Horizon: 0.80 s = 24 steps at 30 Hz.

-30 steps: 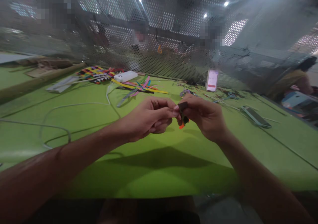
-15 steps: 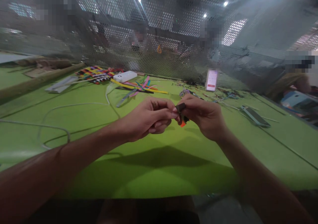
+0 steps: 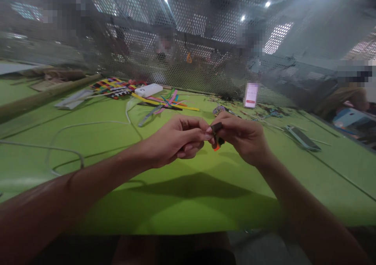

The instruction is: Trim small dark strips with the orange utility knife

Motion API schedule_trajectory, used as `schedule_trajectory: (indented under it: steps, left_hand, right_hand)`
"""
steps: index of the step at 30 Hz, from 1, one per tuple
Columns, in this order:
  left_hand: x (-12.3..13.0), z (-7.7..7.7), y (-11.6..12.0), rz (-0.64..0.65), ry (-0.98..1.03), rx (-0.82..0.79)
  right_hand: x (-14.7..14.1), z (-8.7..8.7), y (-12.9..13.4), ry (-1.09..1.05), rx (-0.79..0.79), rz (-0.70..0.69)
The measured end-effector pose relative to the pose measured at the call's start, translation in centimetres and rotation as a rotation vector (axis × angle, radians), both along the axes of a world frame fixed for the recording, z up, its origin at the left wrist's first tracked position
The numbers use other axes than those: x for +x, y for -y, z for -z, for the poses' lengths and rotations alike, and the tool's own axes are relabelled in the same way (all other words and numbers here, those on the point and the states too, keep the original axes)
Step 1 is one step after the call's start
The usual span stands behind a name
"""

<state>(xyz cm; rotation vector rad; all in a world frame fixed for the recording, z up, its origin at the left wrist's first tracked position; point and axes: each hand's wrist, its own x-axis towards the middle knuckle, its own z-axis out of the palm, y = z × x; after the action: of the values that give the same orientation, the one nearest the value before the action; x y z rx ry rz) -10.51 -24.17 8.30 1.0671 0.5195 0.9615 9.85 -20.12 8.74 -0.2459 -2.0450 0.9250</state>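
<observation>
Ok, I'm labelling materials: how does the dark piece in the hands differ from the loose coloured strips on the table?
The dark piece is held up at the fingertips of the left hand and right hand; the coloured strips lie crossed on the green table. The dark piece shows one dark tone; the coloured strips include pink, yellow and blue.

The single view looks forward and down from the wearer's head, above the near edge of the green worktop (image 3: 188, 218). It sits close behind the left hand (image 3: 176, 141) and right hand (image 3: 245, 137), which fall mid-picture, and faces a perforated screen (image 3: 202, 75) across the worktop's far side.
</observation>
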Motion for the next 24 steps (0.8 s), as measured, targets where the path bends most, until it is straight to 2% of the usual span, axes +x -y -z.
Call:
schedule_trajectory:
  steps: [24]
  left_hand:
    - [-0.24, 0.29, -0.15, 0.016, -0.015, 0.047]
  right_hand:
    - [0.02, 0.0, -0.23, 0.006, 0.032, -0.053]
